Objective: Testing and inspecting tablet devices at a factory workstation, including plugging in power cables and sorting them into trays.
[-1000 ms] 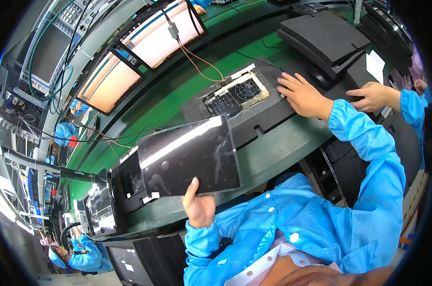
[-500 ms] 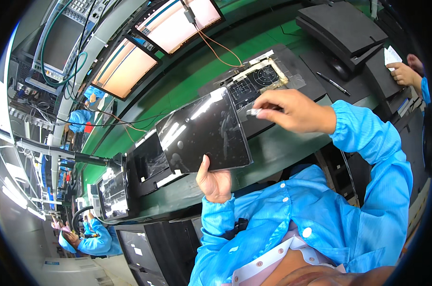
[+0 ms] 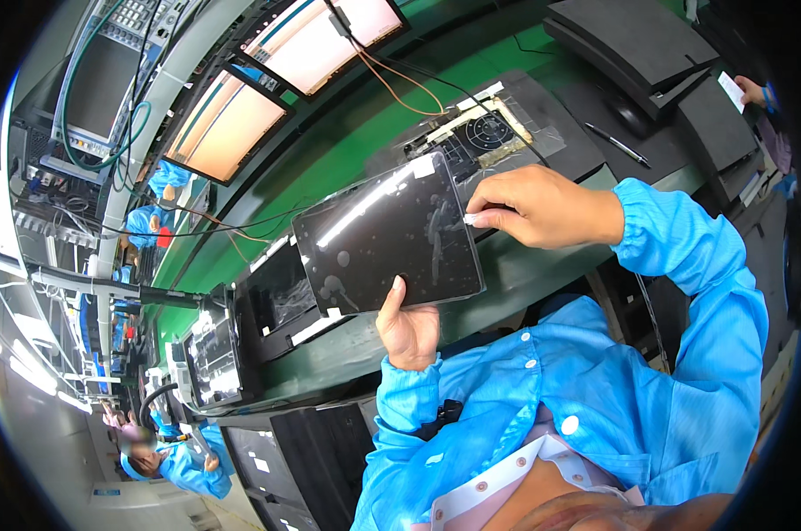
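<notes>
My left hand (image 3: 409,332) holds a black tablet (image 3: 378,243) by its lower edge, thumb on the glossy, smudged screen. The tablet is tilted above the bench, and white tabs show at two of its corners. At its right edge my right hand (image 3: 551,208) pinches a small white-tipped plug (image 3: 472,219). A black cable (image 3: 498,113) runs down behind that hand and seems to lead to the plug. Whether the plug's tip is inside the tablet's edge or only against it, I cannot tell.
Behind the tablet lies a black fixture (image 3: 489,133) with a pale frame. Two lit monitors (image 3: 228,124) stand farther back. A pen (image 3: 617,144) rests on the right, near black foam blocks (image 3: 630,40). Another black panel (image 3: 281,288) lies left. Other people work at both sides.
The tablet and my left hand have shifted slightly right. My right hand has brought the plug to the tablet's right edge. The black cable now hangs across the fixture.
</notes>
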`<state>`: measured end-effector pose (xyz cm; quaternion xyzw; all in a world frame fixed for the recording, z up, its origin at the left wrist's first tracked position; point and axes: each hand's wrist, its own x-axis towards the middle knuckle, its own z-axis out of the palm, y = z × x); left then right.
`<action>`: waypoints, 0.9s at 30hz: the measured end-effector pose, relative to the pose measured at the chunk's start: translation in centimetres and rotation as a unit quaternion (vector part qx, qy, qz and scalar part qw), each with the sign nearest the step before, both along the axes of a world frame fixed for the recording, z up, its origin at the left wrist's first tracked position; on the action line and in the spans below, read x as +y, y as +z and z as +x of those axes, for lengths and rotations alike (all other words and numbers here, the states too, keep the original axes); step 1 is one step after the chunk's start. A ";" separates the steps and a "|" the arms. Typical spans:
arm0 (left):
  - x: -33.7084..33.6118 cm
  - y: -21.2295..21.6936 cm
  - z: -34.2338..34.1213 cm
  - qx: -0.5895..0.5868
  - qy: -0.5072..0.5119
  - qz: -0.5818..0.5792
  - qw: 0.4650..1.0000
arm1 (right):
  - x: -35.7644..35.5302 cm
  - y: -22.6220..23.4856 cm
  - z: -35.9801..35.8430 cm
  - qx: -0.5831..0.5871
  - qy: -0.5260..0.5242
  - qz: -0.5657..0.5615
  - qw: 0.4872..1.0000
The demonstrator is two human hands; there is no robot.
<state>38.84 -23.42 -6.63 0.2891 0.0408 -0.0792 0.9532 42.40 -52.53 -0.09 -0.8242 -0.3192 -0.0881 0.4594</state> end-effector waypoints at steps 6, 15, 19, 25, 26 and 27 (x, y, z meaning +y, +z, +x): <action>-9.4 1.0 1.6 0.014 -0.064 0.014 0.998 | -8.0 2.1 0.3 0.062 -0.069 -0.135 0.986; -23.2 -2.3 6.9 0.045 -0.099 -0.055 0.992 | -17.5 0.0 2.7 0.091 -0.164 -0.250 0.950; -23.0 -4.1 8.5 0.052 -0.126 -0.036 0.990 | -19.2 -1.7 5.5 0.100 -0.125 -0.241 0.957; -18.6 -1.8 8.0 0.099 -0.273 0.085 0.953 | -18.9 -3.2 8.4 0.048 -0.104 -0.276 0.954; -17.2 -1.1 7.4 0.091 -0.301 0.142 0.939 | -18.8 -3.4 8.6 0.019 -0.098 -0.296 0.950; -15.7 -0.4 7.2 0.012 -0.344 0.288 0.894 | -18.8 -3.7 8.7 -0.003 -0.093 -0.316 0.944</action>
